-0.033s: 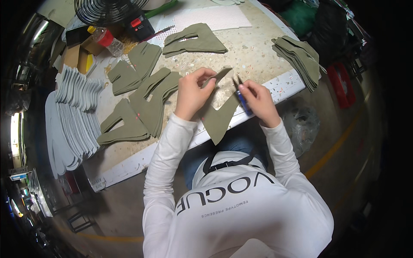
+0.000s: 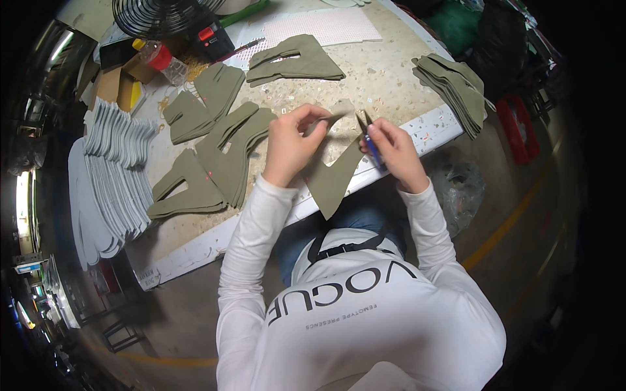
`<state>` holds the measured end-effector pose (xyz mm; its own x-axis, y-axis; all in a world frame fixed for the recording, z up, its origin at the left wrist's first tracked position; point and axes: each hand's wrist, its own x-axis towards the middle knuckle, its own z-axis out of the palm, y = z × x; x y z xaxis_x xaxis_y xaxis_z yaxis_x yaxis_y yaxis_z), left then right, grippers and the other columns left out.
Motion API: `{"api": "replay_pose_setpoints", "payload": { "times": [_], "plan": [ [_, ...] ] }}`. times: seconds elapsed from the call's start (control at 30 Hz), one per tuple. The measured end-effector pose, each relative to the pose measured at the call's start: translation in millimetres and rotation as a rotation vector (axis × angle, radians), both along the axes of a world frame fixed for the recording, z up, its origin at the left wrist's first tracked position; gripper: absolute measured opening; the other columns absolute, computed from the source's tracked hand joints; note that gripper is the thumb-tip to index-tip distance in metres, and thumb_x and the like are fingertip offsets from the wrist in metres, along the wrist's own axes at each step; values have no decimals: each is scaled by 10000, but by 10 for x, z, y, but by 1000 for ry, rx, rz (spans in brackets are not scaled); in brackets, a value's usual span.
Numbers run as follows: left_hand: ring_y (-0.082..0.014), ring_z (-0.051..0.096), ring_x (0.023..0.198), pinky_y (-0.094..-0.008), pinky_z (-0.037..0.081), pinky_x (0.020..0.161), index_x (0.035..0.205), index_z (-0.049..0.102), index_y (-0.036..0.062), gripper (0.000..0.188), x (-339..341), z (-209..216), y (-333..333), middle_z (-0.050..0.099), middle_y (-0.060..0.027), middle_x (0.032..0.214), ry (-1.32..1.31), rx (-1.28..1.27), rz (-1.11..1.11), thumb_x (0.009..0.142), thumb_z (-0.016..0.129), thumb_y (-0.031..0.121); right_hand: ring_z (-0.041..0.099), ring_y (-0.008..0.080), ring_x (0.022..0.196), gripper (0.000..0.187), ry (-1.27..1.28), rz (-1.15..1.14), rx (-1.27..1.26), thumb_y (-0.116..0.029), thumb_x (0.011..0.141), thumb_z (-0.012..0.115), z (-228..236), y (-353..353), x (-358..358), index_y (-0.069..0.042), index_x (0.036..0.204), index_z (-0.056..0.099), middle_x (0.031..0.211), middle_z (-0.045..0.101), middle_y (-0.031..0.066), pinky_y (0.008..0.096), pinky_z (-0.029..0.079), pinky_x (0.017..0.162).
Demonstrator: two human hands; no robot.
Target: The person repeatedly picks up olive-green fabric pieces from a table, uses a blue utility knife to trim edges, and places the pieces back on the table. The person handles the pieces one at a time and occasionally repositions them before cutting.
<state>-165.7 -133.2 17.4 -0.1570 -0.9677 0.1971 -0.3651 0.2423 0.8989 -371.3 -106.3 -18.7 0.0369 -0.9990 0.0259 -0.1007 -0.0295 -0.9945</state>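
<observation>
My left hand [image 2: 290,143] pinches an olive-green cut fabric piece [image 2: 331,184] between thumb and fingers. The upper part of that piece is raised off the table, and its pointed lower end hangs over the near edge. To its right, my right hand [image 2: 399,155] is closed around blue-handled thread snips [image 2: 373,146]. The snips' dark blades point up and away, slightly parted, just beside the cloth with a small gap. Left of my left hand lie stacked olive pieces [image 2: 257,133] with slots cut in them.
Grey layered pieces [image 2: 114,195] stand bunched at the table's left end. More olive stacks [image 2: 303,62] lie at the back, and another [image 2: 453,91] overhangs the right edge. A fan [image 2: 163,19], a bottle [image 2: 168,65] and a cardboard box [image 2: 116,90] occupy the far left.
My right hand and the snips have shifted slightly right and turned a little. The raised upper part of the fabric in my left hand has tipped lower.
</observation>
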Motion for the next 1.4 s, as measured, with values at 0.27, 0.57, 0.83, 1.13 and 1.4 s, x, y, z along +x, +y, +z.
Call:
{"api": "replay_pose_setpoints", "payload": {
  "times": [0.27,0.57,0.83,1.13,1.4],
  "plan": [
    [-259,653,967,-323,527,808,954,703,63,183,5,-39,587,675,-111,1067,-130,-433,121,782,662,19,396,-12,504,385,-447,326,378,-225,934,666,322,305,245,-52,1259,554,784,529,-48,153,267,429],
    [-150,639,921,-271,548,793,1165,534,-40,265,98,-184,1077,640,-95,1040,789,457,139,952,618,94,548,40,880,477,-365,292,172,-50,828,756,324,454,536,-30,1230,500,1130,619,43,196,461,805],
    [-123,662,854,-262,562,751,1119,560,-29,215,137,-118,1106,671,-109,1014,865,635,86,943,628,76,551,39,841,343,-141,231,-112,-63,825,750,237,498,509,-17,1117,576,1007,670,23,208,471,731],
    [-82,638,812,-223,530,731,1039,628,-32,136,29,-173,1104,682,-67,951,848,421,143,929,647,47,635,187,648,299,377,151,-233,-217,835,758,409,551,353,-50,1038,616,796,667,103,269,478,577],
    [-48,608,770,-184,494,689,1013,621,-25,115,45,-128,1115,669,-37,912,805,367,126,910,655,13,604,271,575,284,752,125,-513,-346,891,665,351,575,397,-88,826,565,660,577,77,369,439,478]
  ]
}}
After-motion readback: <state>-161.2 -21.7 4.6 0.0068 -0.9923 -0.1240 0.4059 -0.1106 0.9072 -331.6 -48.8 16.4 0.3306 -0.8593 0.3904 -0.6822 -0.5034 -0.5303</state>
